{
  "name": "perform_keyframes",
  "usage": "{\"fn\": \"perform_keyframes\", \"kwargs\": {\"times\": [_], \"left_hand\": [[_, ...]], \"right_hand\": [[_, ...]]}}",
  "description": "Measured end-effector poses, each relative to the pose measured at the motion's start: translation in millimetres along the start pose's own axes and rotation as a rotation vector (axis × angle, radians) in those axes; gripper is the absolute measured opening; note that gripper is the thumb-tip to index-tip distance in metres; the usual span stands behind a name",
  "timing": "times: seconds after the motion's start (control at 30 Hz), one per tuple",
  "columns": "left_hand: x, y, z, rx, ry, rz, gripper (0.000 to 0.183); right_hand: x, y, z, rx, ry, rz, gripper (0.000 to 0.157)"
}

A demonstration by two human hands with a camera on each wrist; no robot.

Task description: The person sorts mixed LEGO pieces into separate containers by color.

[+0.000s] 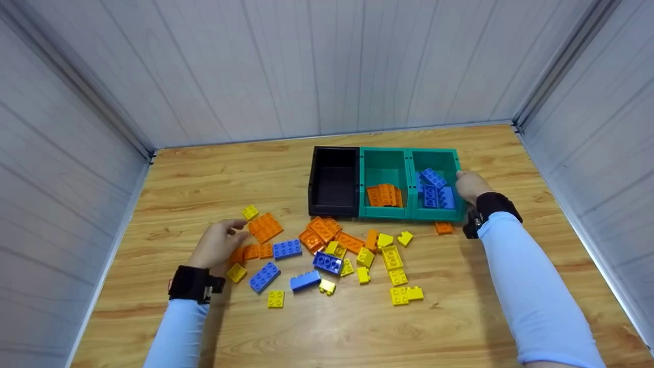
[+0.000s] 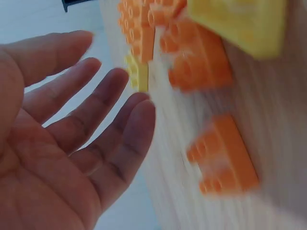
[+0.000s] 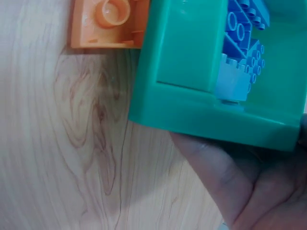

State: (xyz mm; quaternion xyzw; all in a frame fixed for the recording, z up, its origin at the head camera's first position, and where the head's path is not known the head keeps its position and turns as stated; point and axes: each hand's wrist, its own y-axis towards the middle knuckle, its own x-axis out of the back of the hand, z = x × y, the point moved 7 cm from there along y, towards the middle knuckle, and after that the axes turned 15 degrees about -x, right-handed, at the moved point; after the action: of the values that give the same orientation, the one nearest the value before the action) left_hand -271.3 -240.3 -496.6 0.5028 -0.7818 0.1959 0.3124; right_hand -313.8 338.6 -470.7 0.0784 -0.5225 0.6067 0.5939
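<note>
My left hand (image 1: pixel 212 245) hovers at the left of the loose bricks, its fingers relaxed and holding nothing in the left wrist view. Nearest to its fingertips is a large flat orange brick (image 1: pixel 265 228), with small orange bricks (image 2: pixel 204 57) and a yellow brick (image 1: pixel 236 273) close by. On the right, my right hand (image 1: pixel 471 185) grips the outer side of the right green bin (image 1: pixel 449 159). Its thumb (image 3: pixel 211 165) lies against the bin's outer wall; the other fingers are mostly hidden. Several blue bricks (image 1: pixel 434 178) lie inside that bin.
The middle green bin (image 1: pixel 384 158) holds several orange bricks (image 1: pixel 384 195); a black bin (image 1: pixel 334 181) adjoins it. In front lie mixed loose bricks, including a blue brick (image 1: pixel 327 262) and a yellow brick (image 1: pixel 392 257). An orange brick (image 1: pixel 443 228) sits by the right bin's front edge.
</note>
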Motion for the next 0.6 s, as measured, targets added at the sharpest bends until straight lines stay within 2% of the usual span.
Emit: {"fn": "perform_keyframes", "kwargs": {"times": [0.17,0.3,0.47,0.6], "left_hand": [[-9.3,22.5,-7.7,-0.01,0.001,0.045,0.04],[-14.4,35.4,-6.1,0.002,0.064,0.104,0.041],[-20.5,46.1,0.4,0.024,0.127,0.146,0.043],[-24.6,50.3,5.3,0.065,0.092,0.155,0.047]], "right_hand": [[0.4,0,-4,-0.037,0.039,0.024,0.057],[-1.1,0,-3,-0.04,0.044,0.032,0.058],[-0.4,-1,-2,-0.036,0.046,0.038,0.057],[0.8,-1,-2,-0.028,0.035,0.035,0.055]]}}
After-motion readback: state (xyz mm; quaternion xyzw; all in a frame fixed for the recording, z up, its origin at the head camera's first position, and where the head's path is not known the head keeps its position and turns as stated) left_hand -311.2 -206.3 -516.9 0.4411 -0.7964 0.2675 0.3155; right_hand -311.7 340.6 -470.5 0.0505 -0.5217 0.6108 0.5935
